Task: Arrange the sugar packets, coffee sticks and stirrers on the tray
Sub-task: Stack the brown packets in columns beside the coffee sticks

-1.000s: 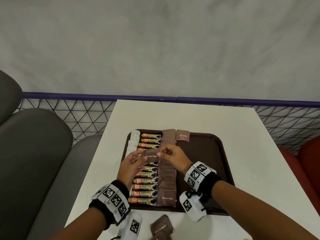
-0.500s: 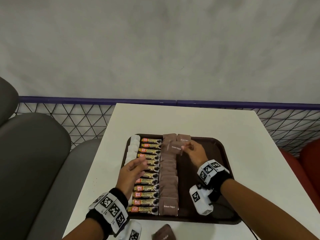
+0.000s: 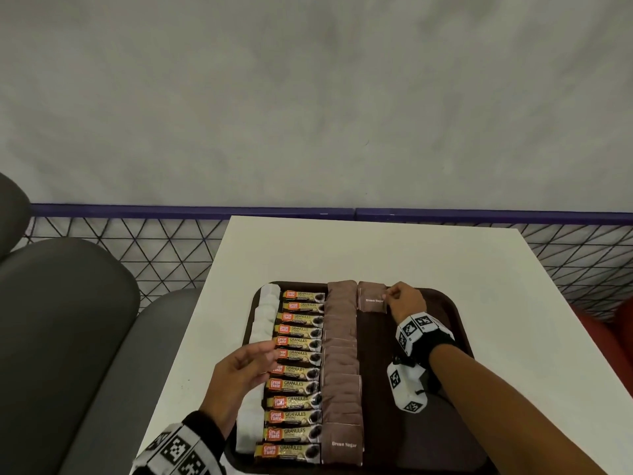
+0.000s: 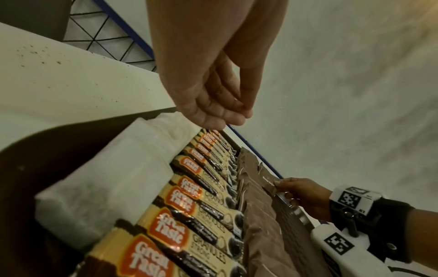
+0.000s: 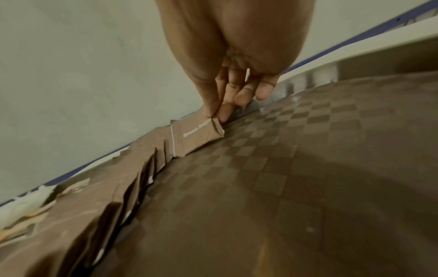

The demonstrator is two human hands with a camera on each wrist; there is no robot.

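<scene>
A dark brown tray (image 3: pixel 459 313) holds a column of white paper-wrapped pieces (image 3: pixel 265 313), a column of Great Taste coffee sticks (image 3: pixel 301 371) and a column of overlapping brown sugar packets (image 3: pixel 340 365). At the far end, one brown sugar packet (image 3: pixel 371 299) (image 5: pixel 194 136) starts a second column. My right hand (image 3: pixel 388 298) (image 5: pixel 215 117) pinches its right edge between thumb and forefinger, the packet's lower edge on the tray. My left hand (image 3: pixel 265 358) (image 4: pixel 237 114) hovers over the coffee sticks, fingers loosely curled, holding nothing.
The tray sits on a white table (image 3: pixel 376 248). Its right half (image 3: pixel 411 440) is bare checkered surface. A grey seat (image 3: pixel 61 320) stands to the left, a red seat (image 3: pixel 616 323) to the right. A mesh railing with a blue rail (image 3: pixel 171 211) runs behind.
Both hands held the packet over the tray's middle a second ago. The left hand let go and drew back; the right hand carried the packet to the far end of the tray.
</scene>
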